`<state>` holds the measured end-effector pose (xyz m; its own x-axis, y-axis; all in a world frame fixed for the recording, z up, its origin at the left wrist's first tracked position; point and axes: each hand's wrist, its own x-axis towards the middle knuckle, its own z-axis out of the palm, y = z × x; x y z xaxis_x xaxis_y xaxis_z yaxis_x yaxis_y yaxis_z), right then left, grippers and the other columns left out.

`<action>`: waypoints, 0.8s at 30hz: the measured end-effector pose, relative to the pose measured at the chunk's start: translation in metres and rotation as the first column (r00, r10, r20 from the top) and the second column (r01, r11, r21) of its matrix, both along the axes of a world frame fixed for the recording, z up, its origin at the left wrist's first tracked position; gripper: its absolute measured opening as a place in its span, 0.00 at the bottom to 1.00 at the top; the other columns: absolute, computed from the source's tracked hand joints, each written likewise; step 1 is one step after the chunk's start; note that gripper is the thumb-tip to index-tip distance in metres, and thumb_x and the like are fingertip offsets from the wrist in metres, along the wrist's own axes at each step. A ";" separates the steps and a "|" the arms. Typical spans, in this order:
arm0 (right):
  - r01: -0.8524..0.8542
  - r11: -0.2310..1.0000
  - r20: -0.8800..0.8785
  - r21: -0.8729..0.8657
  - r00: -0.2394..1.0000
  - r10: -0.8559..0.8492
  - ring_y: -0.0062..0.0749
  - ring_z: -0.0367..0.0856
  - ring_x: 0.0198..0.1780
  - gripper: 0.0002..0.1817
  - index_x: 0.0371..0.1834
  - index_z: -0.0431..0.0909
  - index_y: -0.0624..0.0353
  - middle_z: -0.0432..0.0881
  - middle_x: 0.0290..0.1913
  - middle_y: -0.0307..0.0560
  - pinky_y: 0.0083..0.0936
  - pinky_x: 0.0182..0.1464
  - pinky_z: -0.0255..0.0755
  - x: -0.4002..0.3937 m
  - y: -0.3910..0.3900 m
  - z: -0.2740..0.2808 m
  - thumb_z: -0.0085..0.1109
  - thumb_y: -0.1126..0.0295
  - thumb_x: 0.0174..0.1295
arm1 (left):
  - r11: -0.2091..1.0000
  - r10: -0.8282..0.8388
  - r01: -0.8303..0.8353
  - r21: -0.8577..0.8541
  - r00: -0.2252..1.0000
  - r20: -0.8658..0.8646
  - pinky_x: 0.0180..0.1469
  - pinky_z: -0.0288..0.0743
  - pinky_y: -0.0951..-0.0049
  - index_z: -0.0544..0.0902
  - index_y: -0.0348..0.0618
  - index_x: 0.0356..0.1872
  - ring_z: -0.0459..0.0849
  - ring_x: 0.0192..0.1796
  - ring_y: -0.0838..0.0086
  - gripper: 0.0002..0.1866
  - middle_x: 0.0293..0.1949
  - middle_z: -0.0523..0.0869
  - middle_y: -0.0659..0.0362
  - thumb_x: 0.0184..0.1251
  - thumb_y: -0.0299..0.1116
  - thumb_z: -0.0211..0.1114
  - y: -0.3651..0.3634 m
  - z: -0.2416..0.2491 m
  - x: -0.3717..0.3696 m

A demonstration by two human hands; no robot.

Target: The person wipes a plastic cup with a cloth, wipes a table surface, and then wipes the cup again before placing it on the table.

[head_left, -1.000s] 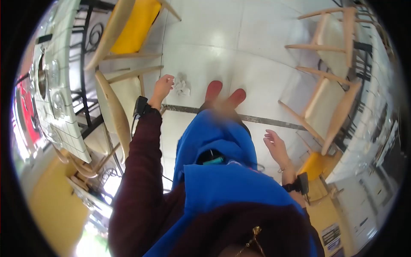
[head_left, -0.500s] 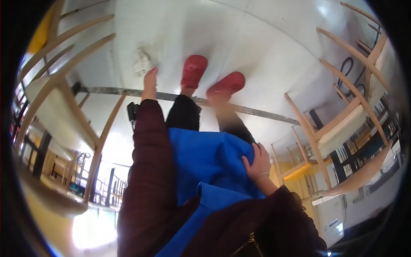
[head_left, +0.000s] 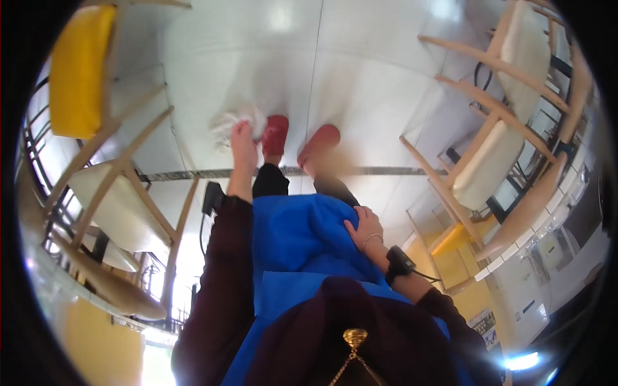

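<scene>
1. The left hand (head_left: 243, 143) reaches down to the glossy white tiled floor (head_left: 360, 71), its fingers closed on a crumpled white paper tissue (head_left: 233, 120).
2. That tissue lies on the floor just left of the red clog shoes (head_left: 299, 138), touching the left hand's fingertips; part of it bulges out on either side of the hand.
3. The left arm wears a dark maroon sleeve, and a small black device (head_left: 212, 197) is strapped at the wrist, nearer the camera than the clogs.
4. The right hand (head_left: 362, 226) lies flat with its fingers loosely spread on the bright blue apron (head_left: 302, 238), pressing the cloth against the leg below the clogs in the view.
5. A thin bracelet and a black wrist strap (head_left: 399, 262) sit on the right wrist, further from the clogs than the hand itself.
6. A dark grey strip (head_left: 193, 174) runs across the floor just behind the clogs' heels.
7. Left of the clogs stands a pale wooden chair with a cream seat (head_left: 112, 206), and beyond it a chair with a yellow cushion (head_left: 77, 71).
8. Right of the clogs stand more pale wooden chairs with cream seats (head_left: 486, 164).
</scene>
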<state>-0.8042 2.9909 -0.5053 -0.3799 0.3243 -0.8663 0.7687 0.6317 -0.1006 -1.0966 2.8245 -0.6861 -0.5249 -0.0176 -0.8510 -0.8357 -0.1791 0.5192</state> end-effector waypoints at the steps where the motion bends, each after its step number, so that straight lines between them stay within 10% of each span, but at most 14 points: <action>1: -0.044 0.998 -0.020 0.039 0.999 0.045 0.54 0.66 0.60 0.29 0.58 0.69 0.56 0.68 0.61 0.57 0.43 0.61 0.63 -0.004 0.001 -0.003 0.55 0.50 0.58 | 0.990 -0.113 0.113 0.087 0.994 -0.009 0.34 0.79 0.72 0.72 0.45 0.45 0.80 0.36 0.73 0.09 0.35 0.78 0.61 0.64 0.27 0.53 0.015 0.044 -0.008; 6: 0.484 0.856 -0.187 -0.184 0.837 -0.514 0.54 0.66 0.63 0.39 0.65 0.61 0.64 0.65 0.64 0.64 0.42 0.63 0.62 -0.114 0.056 0.053 0.52 0.42 0.61 | 0.655 -0.452 0.448 0.609 0.878 -0.160 0.26 0.75 0.79 0.71 0.48 0.43 0.80 0.33 0.80 0.09 0.34 0.77 0.64 0.62 0.26 0.56 0.067 0.299 -0.046; 8: 0.820 -0.165 0.270 -0.549 -0.013 -0.963 0.50 0.68 0.62 0.44 0.67 0.58 0.65 0.68 0.62 0.62 0.40 0.61 0.65 -0.200 0.089 0.138 0.47 0.37 0.62 | 0.537 -0.533 0.585 0.608 0.794 -0.293 0.41 0.72 0.83 0.72 0.46 0.42 0.76 0.39 0.85 0.08 0.37 0.75 0.66 0.63 0.28 0.56 0.076 0.390 -0.041; 9: 0.744 -0.243 0.333 -0.622 -0.029 -0.943 0.44 0.74 0.57 0.42 0.65 0.59 0.64 0.74 0.56 0.59 0.38 0.58 0.69 -0.225 0.108 0.174 0.42 0.35 0.63 | 0.416 -0.590 0.713 0.565 0.684 -0.428 0.46 0.69 0.81 0.72 0.44 0.43 0.73 0.43 0.86 0.08 0.39 0.74 0.67 0.65 0.29 0.56 0.078 0.428 -0.043; 16: 0.293 0.074 -0.023 -0.953 0.175 -0.984 0.35 0.79 0.48 0.20 0.56 0.68 0.60 0.78 0.49 0.48 0.33 0.53 0.72 -0.290 0.161 0.311 0.51 0.59 0.67 | -0.071 -0.546 0.868 0.491 0.378 -0.748 0.54 0.63 0.79 0.73 0.42 0.44 0.71 0.48 0.83 0.07 0.40 0.73 0.64 0.68 0.27 0.54 0.085 0.601 -0.071; 19: 0.225 0.127 -0.151 -0.966 -0.093 -0.984 0.33 0.78 0.50 0.22 0.61 0.66 0.64 0.78 0.49 0.48 0.28 0.52 0.74 -0.304 0.166 0.379 0.50 0.73 0.63 | -0.095 -0.607 0.993 0.068 -0.004 -0.795 0.54 0.66 0.75 0.75 0.42 0.43 0.73 0.49 0.80 0.06 0.41 0.76 0.62 0.69 0.30 0.54 0.102 0.630 -0.096; 20: 0.139 0.140 -0.160 -0.980 -0.140 -0.977 0.33 0.77 0.51 0.22 0.61 0.67 0.65 0.79 0.49 0.47 0.28 0.53 0.73 -0.306 0.164 0.413 0.51 0.74 0.62 | -0.075 -0.602 0.997 0.036 -0.017 -0.798 0.54 0.66 0.75 0.75 0.42 0.43 0.73 0.49 0.80 0.06 0.41 0.76 0.62 0.69 0.30 0.54 0.106 0.629 -0.099; 22: 0.036 0.157 -0.161 -0.987 -0.180 -0.970 0.33 0.77 0.52 0.22 0.60 0.68 0.66 0.79 0.50 0.47 0.28 0.54 0.72 -0.311 0.169 0.436 0.52 0.75 0.61 | 0.389 -0.630 0.618 -0.683 -0.362 -0.687 0.52 0.71 0.72 0.76 0.40 0.44 0.77 0.50 0.77 0.10 0.44 0.79 0.60 0.71 0.34 0.52 0.121 0.613 -0.108; 23: 0.088 0.386 -0.395 -0.918 -0.133 -0.909 0.33 0.76 0.54 0.22 0.60 0.68 0.66 0.78 0.51 0.48 0.28 0.55 0.72 -0.309 0.173 0.436 0.53 0.74 0.61 | 0.400 -0.633 0.604 -0.690 -0.362 -0.684 0.52 0.71 0.72 0.76 0.40 0.44 0.77 0.50 0.77 0.10 0.44 0.79 0.60 0.71 0.34 0.52 0.130 0.606 -0.116; 24: 0.128 0.594 -0.605 -0.794 -0.079 -0.792 0.34 0.76 0.55 0.22 0.60 0.68 0.67 0.77 0.53 0.48 0.28 0.55 0.71 -0.307 0.178 0.436 0.53 0.74 0.61 | 0.452 -0.630 0.775 -0.441 -0.072 -0.773 0.51 0.73 0.71 0.77 0.40 0.46 0.78 0.51 0.74 0.11 0.47 0.80 0.59 0.71 0.35 0.52 0.141 0.602 -0.126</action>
